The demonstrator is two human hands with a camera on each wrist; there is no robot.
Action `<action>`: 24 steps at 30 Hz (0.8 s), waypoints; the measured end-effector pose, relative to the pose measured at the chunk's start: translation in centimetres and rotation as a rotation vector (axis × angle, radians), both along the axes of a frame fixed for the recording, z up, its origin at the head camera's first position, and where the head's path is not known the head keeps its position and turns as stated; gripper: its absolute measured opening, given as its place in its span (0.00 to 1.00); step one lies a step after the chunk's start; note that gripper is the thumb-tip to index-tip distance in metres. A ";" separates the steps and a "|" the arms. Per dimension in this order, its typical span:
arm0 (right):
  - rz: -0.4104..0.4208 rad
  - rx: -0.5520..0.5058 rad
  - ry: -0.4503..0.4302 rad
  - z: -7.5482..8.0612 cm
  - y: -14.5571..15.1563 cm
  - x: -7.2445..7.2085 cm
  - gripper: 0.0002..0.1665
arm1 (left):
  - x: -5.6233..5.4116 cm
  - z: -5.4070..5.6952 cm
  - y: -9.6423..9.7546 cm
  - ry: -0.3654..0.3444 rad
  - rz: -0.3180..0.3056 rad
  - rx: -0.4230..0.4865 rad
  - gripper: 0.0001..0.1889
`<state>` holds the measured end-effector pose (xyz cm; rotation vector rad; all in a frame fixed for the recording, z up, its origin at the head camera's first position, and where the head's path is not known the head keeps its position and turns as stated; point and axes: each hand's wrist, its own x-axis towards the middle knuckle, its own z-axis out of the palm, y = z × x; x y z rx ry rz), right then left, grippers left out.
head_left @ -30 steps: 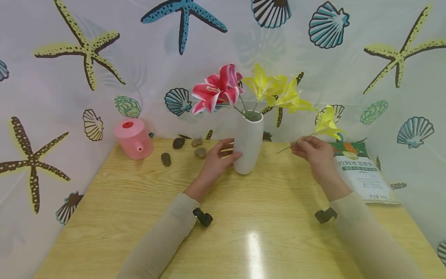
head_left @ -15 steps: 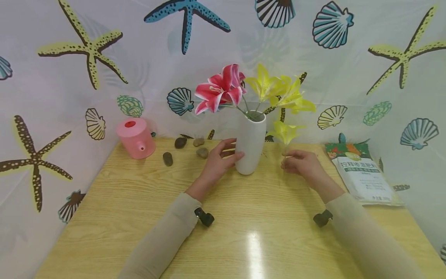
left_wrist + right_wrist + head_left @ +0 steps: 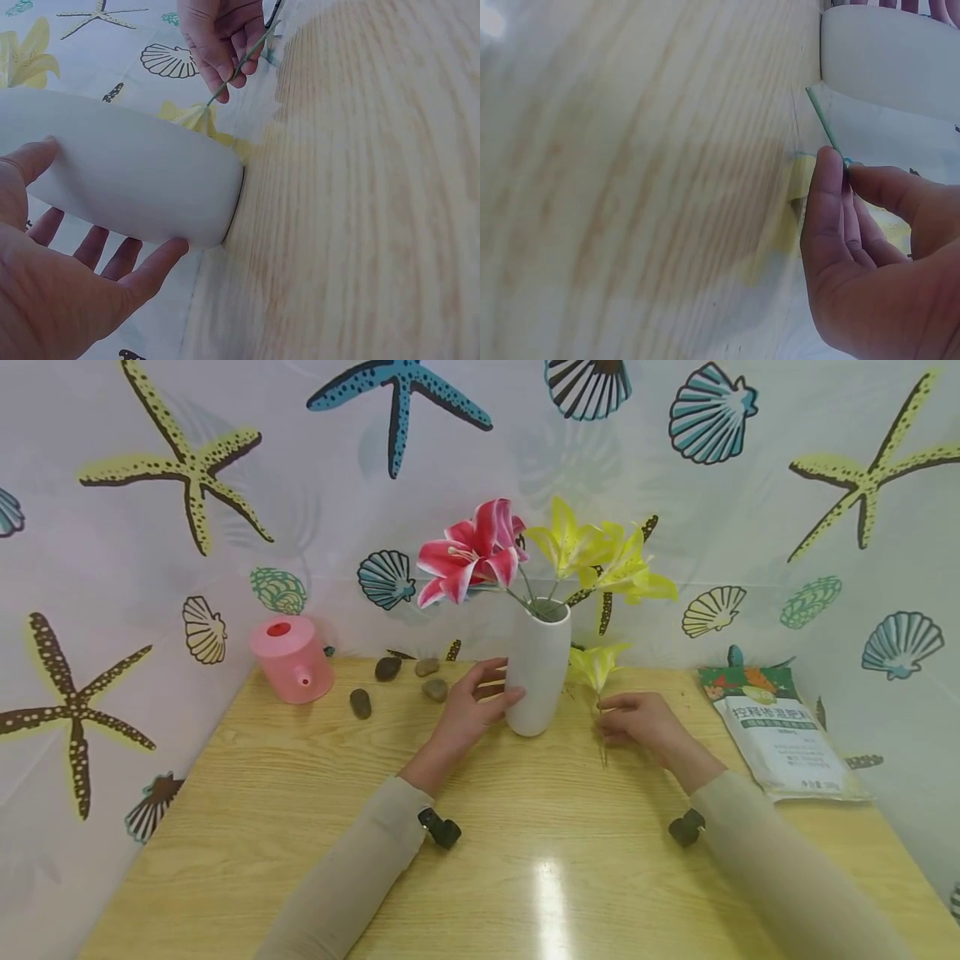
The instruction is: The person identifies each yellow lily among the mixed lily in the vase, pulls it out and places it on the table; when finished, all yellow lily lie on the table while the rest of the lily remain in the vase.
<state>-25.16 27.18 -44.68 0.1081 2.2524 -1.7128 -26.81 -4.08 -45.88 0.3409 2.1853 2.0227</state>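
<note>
A tall white vase [image 3: 538, 677] stands upright on the wooden table, holding a pink-and-white lily [image 3: 468, 556] and yellow lilies [image 3: 566, 543]. My left hand [image 3: 467, 714] holds it from the left, low on its side. In the left wrist view, the thumb lies on one side of the vase [image 3: 142, 172] and the fingers on the other. Right of the vase, my right hand [image 3: 641, 727] pinches the stem of a single yellow lily [image 3: 597, 667], bloom up, bare stem end pointing down. The right wrist view shows this green stem [image 3: 823, 116] between thumb and forefinger.
A pink watering can [image 3: 292, 660] stands at the back left. Several stones [image 3: 387, 668] lie between it and the vase. To the right lies a white and green fertilizer bag [image 3: 783, 735]. A printed cloth [image 3: 480, 460] hangs behind the table.
My right hand has moved left and slightly down, toward the vase. The single yellow lily has turned from leaning right to nearly upright. My left hand stays on the vase.
</note>
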 end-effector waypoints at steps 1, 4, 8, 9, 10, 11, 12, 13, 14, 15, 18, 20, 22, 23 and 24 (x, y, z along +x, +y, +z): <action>0.002 0.003 -0.002 -0.1 0.0 -0.1 0.30 | 0.0 0.0 0.0 0.001 0.000 -0.002 0.31; 0.006 0.016 -0.008 -0.3 -0.1 -0.2 0.30 | 0.0 0.0 0.0 0.001 0.000 -0.006 0.31; 0.007 0.051 -0.008 -0.6 0.0 -0.5 0.29 | 0.0 0.0 -0.1 -0.002 -0.001 -0.002 0.31; 0.007 0.057 -0.008 -0.7 0.1 -0.6 0.29 | 0.0 -0.1 -0.1 -0.002 -0.001 0.000 0.31; 0.006 0.063 -0.007 -0.8 0.1 -0.6 0.29 | -0.1 -0.1 -0.1 -0.002 -0.001 0.002 0.31; 0.006 0.066 -0.007 -0.8 0.1 -0.6 0.29 | -0.1 -0.1 -0.1 -0.001 -0.001 0.004 0.31; 0.006 0.067 -0.006 -0.9 0.1 -0.7 0.29 | -0.1 -0.2 -0.1 0.001 -0.001 0.006 0.31; 0.006 0.065 -0.004 -0.9 0.2 -0.7 0.29 | -0.1 -0.2 -0.1 0.004 -0.001 0.008 0.31; 0.007 0.063 -0.002 -0.9 0.1 -0.6 0.29 | -0.1 -0.2 -0.1 0.008 -0.001 0.008 0.31; 0.006 0.062 0.000 -0.9 0.1 -0.6 0.29 | -0.1 -0.2 -0.1 0.011 -0.001 0.008 0.31; 0.009 0.061 0.008 -0.9 0.2 -0.5 0.28 | -0.1 -0.2 -0.1 0.018 0.000 0.002 0.31; 0.009 0.063 0.008 -0.8 0.2 -0.5 0.28 | -0.1 -0.2 -0.1 0.018 0.000 -0.003 0.31; 0.008 0.072 0.009 -0.8 0.3 -0.5 0.29 | -0.1 -0.2 -0.1 0.017 -0.003 -0.005 0.31; 0.008 0.083 0.012 -0.7 0.4 -0.5 0.29 | -0.1 -0.2 -0.1 0.016 -0.004 -0.006 0.31; 0.006 0.098 0.019 -0.6 0.5 -0.6 0.29 | -0.1 -0.2 -0.1 0.016 -0.005 -0.006 0.31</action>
